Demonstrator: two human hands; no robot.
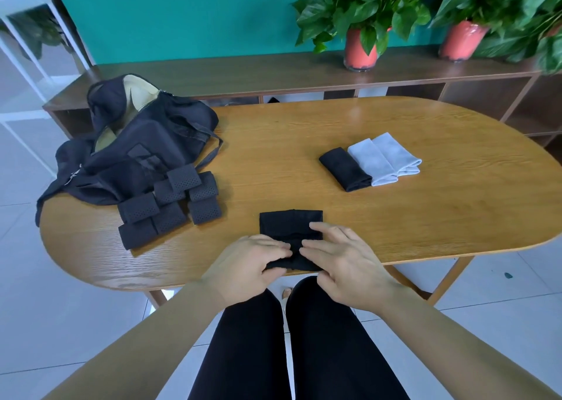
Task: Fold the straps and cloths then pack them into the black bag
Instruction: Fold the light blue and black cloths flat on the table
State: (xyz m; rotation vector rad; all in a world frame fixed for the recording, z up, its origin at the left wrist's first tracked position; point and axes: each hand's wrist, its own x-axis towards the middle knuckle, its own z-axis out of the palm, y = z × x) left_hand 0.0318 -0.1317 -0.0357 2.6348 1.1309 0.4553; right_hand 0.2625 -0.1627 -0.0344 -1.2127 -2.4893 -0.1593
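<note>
A black cloth (289, 223) lies partly folded at the table's near edge. My left hand (246, 265) pinches its near left edge, thumb underneath. My right hand (340, 262) rests on the cloth's right side, fingers laid over it and thumb at the near edge. The black bag (133, 144) lies open at the table's far left, its pale lining showing. Several folded black perforated straps (170, 205) are piled against the bag's near side. One folded black cloth (343, 168) and two folded grey cloths (383, 159) lie in a row right of centre.
The oval wooden table (425, 217) stands before a low dark shelf unit (304, 77) carrying two potted plants (362, 46) in red pots. My legs in black trousers are below the table edge. White frame furniture stands at far left.
</note>
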